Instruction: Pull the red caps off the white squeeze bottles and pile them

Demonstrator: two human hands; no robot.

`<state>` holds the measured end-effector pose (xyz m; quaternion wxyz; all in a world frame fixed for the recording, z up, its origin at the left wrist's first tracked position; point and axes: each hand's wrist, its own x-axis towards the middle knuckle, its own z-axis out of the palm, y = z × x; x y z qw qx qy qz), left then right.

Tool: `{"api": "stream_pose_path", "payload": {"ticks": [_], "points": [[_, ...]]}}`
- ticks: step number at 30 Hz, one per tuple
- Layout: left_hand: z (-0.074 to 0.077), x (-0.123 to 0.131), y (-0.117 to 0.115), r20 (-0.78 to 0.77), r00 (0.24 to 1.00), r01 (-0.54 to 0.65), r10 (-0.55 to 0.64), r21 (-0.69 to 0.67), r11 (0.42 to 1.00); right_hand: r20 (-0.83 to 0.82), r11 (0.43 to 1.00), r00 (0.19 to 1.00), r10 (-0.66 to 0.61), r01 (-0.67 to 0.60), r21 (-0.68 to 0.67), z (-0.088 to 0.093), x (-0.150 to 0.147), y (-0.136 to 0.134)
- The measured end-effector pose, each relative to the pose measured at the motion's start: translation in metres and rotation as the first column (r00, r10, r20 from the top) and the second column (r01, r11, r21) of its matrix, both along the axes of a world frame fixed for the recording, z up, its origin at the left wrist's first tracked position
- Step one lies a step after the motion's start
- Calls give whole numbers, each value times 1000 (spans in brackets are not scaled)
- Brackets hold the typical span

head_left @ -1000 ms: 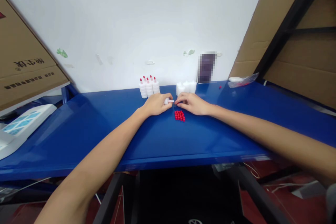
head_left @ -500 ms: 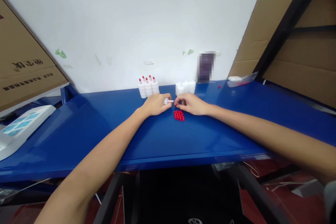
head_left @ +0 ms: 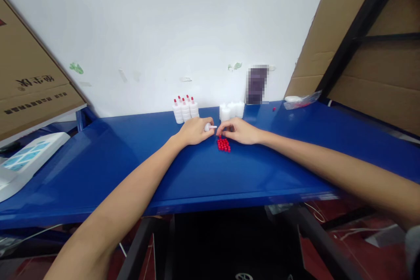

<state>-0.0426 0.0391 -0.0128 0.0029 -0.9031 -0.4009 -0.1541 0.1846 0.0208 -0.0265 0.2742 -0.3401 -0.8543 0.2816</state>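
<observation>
My left hand (head_left: pixel 194 131) is closed around a white squeeze bottle (head_left: pixel 207 127), most of it hidden by the fingers. The bottle lies on its side, with its bare pale nozzle pointing right. Facing it, my right hand (head_left: pixel 241 131) has thumb and index finger pinched at a small red cap (head_left: pixel 219 136). Just below these fingertips, a tight cluster of red caps (head_left: pixel 224 145) stands on the blue table (head_left: pixel 197 175). Behind my left hand, several white bottles with red-capped nozzles (head_left: pixel 186 110) stand upright. White bottles without red caps (head_left: pixel 232 110) stand behind my right hand.
A single red cap (head_left: pixel 274 109) and a clear plastic bag (head_left: pixel 303 99) lie at the back right. A blurred-out dark object (head_left: pixel 257 85) is by the white wall. A white device with blue panels (head_left: pixel 33 157) sits at left. Cardboard (head_left: pixel 36 70) flanks the table.
My right fingertips have dropped slightly toward the cap cluster, and the red cap at them sits a little lower. My left hand and its bottle have stayed in place.
</observation>
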Motion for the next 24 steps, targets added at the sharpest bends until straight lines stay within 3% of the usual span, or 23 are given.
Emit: {"api": "stream_pose_path", "payload": {"ticks": [24], "points": [[1,1,-1,-10,1000,-10,10,-6,1000,-69,992,997,46,-53,-110,3,0,-4]]}}
